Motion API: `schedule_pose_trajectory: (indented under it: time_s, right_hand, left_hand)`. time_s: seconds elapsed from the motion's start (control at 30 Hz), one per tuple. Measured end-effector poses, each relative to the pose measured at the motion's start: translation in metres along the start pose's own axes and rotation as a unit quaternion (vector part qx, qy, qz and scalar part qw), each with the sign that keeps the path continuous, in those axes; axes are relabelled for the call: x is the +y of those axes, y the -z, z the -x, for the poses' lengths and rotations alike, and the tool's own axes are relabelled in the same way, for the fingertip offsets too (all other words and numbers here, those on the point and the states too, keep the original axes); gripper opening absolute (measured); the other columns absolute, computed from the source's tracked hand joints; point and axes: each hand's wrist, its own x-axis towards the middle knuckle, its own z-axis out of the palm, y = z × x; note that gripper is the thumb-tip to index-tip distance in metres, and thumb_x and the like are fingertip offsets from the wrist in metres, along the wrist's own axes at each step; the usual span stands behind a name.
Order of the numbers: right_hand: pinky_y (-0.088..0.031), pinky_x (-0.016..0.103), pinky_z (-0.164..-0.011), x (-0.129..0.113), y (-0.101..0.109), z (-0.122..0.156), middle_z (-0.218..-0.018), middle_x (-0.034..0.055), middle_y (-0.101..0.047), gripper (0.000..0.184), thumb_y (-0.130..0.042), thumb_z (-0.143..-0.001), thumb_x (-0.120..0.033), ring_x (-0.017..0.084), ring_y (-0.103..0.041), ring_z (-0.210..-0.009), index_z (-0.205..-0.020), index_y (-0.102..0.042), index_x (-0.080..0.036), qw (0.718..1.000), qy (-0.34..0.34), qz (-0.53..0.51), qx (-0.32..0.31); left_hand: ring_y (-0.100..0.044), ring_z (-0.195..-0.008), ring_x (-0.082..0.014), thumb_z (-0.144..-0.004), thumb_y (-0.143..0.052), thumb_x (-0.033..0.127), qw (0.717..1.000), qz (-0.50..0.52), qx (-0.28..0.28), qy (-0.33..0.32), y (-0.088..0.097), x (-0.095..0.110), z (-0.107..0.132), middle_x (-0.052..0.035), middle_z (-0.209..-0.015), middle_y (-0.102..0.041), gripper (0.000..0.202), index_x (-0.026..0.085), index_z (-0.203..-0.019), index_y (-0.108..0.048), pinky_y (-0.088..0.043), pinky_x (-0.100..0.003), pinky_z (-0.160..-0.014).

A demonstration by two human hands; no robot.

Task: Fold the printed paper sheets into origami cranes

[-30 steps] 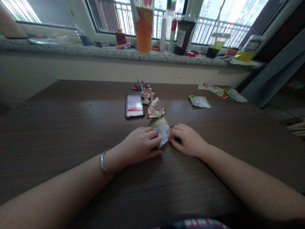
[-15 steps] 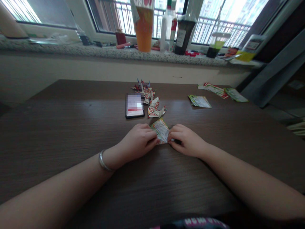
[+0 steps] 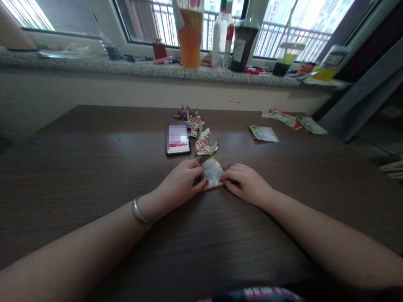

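No txt legible: print on paper [image 3: 212,169] & tall cup [image 3: 190,40] too sm./blurry.

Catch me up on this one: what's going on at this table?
A person's left hand and right hand are working on a small printed paper at the table, one hand at each side of it. Its near edge seems to be folded over. Just beyond lie some folded paper pieces, beside a phone. A stack of papers lies farther off to the right, away from both hands.
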Motion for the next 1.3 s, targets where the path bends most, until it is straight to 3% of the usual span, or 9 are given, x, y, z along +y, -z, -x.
schedule_pose_trajectory:
  time_s: [0.37, 0.6, 1.13, 1.3]
  right_hand:
    - [-0.047, 0.033, -0.08, 0.0004, -0.0014, 0.0015, -0.093, 0.0067, -0.065, 0.012, -0.058, -0.086, -0.017, 0.019, -0.058, -0.088, -0.092, -0.068, -0.019, 1.0, 0.023, 0.01, -0.007]
    - [-0.047, 0.033, -0.078, -0.0003, 0.0002, 0.0021, -0.091, 0.0069, -0.065, 0.013, -0.055, -0.089, -0.02, 0.019, -0.057, -0.086, -0.089, -0.068, -0.019, 0.998, 0.048, 0.041, -0.015]
    - [-0.047, 0.031, -0.078, 0.0, -0.0005, 0.0022, -0.09, 0.0061, -0.066, 0.018, -0.055, -0.091, -0.025, 0.017, -0.058, -0.085, -0.088, -0.071, -0.018, 0.999, 0.026, 0.036, -0.013]
    - [-0.047, 0.03, -0.077, -0.0009, -0.0005, 0.0023, -0.09, 0.0065, -0.066, 0.018, -0.055, -0.091, -0.023, 0.017, -0.058, -0.083, -0.088, -0.071, -0.018, 0.999, 0.033, 0.042, -0.01]
  left_hand:
    - [-0.053, -0.075, -0.0163, -0.084, -0.058, 0.025, 1.0, -0.015, 0.02, 0.001, -0.0027, -0.0026, -0.0013, -0.0051, -0.082, -0.057, 0.015, 0.015, -0.073, -0.058, -0.044, -0.029, -0.065]
    - [-0.053, -0.076, -0.0171, -0.084, -0.058, 0.027, 1.0, -0.013, 0.01, 0.015, -0.0031, -0.0029, -0.0009, -0.0053, -0.083, -0.056, 0.015, 0.015, -0.075, -0.059, -0.044, -0.029, -0.067]
    - [-0.052, -0.084, -0.0198, -0.081, -0.063, 0.024, 0.999, -0.03, 0.007, 0.017, -0.0025, -0.0041, -0.0009, -0.006, -0.088, -0.058, 0.01, 0.014, -0.08, -0.059, -0.046, -0.034, -0.076]
    - [-0.051, -0.092, -0.0194, -0.09, -0.053, 0.018, 0.995, -0.013, 0.001, -0.1, 0.0004, -0.0037, -0.0005, -0.005, -0.095, -0.062, 0.014, 0.019, -0.093, -0.066, -0.046, -0.032, -0.081]
